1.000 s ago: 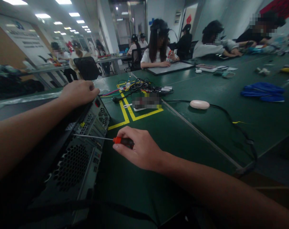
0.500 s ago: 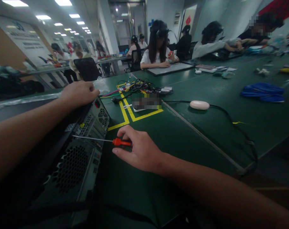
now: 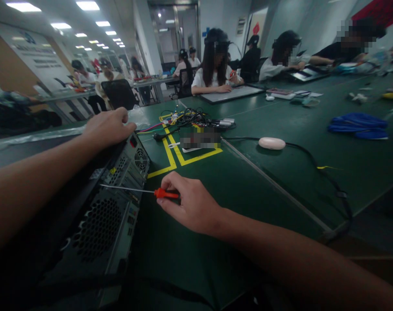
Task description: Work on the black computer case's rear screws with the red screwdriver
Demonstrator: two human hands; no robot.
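A black computer case (image 3: 143, 149) lies at the left, its metal rear with vents and ports turned toward the right. My left hand (image 3: 107, 125) is on the top near the far rear corner, fingers bent over it; part of the fingers is hidden. Between thumb and fingers, my right hand (image 3: 190, 203) holds a screwdriver (image 3: 165, 194) with an orange-red and black handle. The long thin shaft points left, its tip at the upper edge of the case's rear panel above the honeycomb vent (image 3: 100, 229). Whether the tip sits in a screw cannot be made out.
Tangled cables (image 3: 196, 117) lie beyond the case by yellow tape (image 3: 201, 156) on the green table (image 3: 248, 185). Rightward are a pale oval object (image 3: 272, 143) on a black cord and a blue bundle (image 3: 358, 125). A co-worker (image 3: 214, 65) sits across the table.
My right thumb has moved in onto the screwdriver handle, closing the earlier gap. The tip stays at nearly the same place. Across the table, a co-worker's outstretched arms have drawn back.
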